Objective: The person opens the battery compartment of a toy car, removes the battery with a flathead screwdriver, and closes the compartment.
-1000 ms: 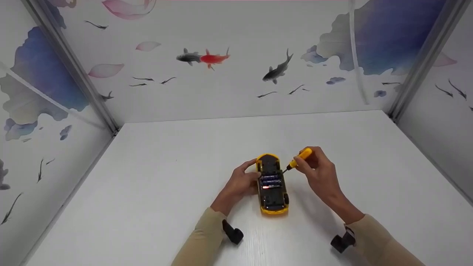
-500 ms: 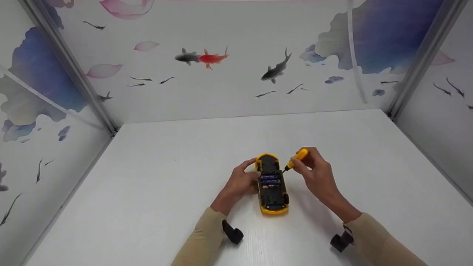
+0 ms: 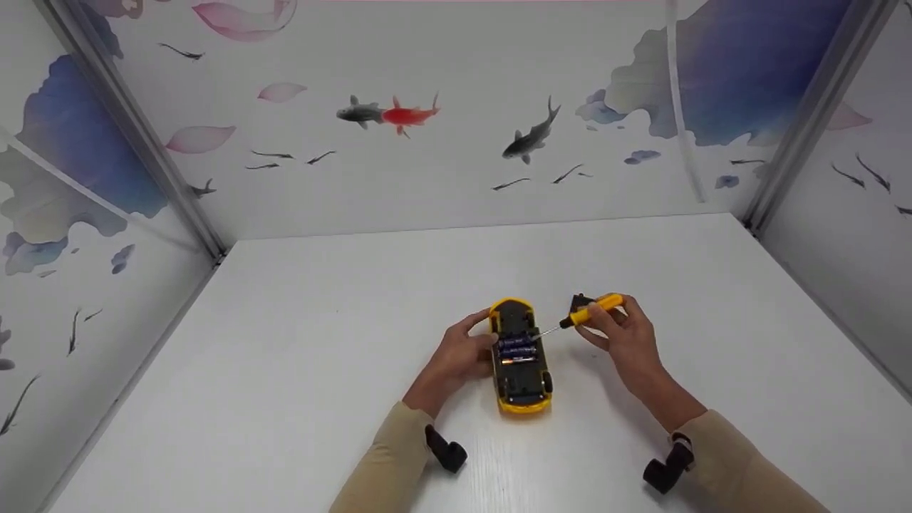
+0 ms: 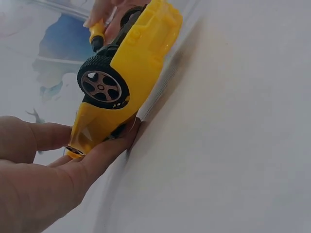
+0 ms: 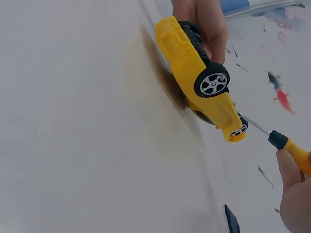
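In the head view a yellow toy car point(image 3: 522, 388) lies upside down, its black underside up and an uncovered compartment of batteries point(image 3: 518, 350) at its middle. My left hand point(image 3: 459, 354) grips the car's left side, thumb on the edge. My right hand point(image 3: 627, 338) holds a screwdriver point(image 3: 605, 305) with a yellow handle, whose metal shaft reaches over the compartment's right end. Whether the tip touches a battery cannot be told. Beside the right fingers shows a flat black piece point(image 3: 579, 302); whether it is held or lying is unclear. The right wrist view has the screwdriver point(image 5: 277, 138) near the car point(image 5: 192, 68).
A white table point(image 3: 320, 356) spreads under both hands. Printed panels with fish and flowers stand at the back point(image 3: 456, 178) and on both sides. Black wrist cameras point(image 3: 447, 450) sit on both sleeves.
My right hand has drawn to the right and turned, and the screwdriver lies flatter, its tip now over the batteries. The black piece has come into sight. My left hand and the car shifted barely.
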Motion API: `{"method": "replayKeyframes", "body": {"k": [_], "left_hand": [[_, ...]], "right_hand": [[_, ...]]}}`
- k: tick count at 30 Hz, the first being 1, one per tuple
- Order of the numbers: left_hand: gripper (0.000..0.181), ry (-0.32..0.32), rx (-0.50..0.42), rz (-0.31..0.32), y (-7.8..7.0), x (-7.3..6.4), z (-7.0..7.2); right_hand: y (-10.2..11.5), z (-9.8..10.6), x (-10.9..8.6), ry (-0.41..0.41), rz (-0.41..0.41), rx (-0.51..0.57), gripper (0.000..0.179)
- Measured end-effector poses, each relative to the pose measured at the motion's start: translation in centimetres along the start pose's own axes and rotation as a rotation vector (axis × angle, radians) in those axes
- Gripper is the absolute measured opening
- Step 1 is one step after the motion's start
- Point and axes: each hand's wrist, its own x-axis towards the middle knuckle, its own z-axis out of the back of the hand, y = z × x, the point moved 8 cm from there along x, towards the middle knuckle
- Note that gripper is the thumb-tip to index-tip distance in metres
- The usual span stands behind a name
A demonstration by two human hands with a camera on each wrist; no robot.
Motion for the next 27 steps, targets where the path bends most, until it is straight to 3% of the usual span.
{"method": "replayKeyframes", "body": {"k": [6,15,23,27], "left_hand": [[0.06,0.025,-0.022,-0.019,-0.1,0.0,-0.1],[0.06,0.033,-0.036,-0.01,-0.1,0.0,-0.1],[0.06,0.021,-0.048,0.011,0.1,0.0,0.0],[0.059,0.013,-0.039,0.016,0.0,0.0,0.0]], "right_hand": [[0.0,0.2,0.2,0.017,0.012,-0.01,0.046],[-0.6,0.5,0.1,0.028,-0.048,0.037,0.054],[1.4,0.5,-0.6,0.015,0.02,-0.065,0.037],[2.6,0.0,-1.2,0.03,0.108,-0.165,0.043]]}}
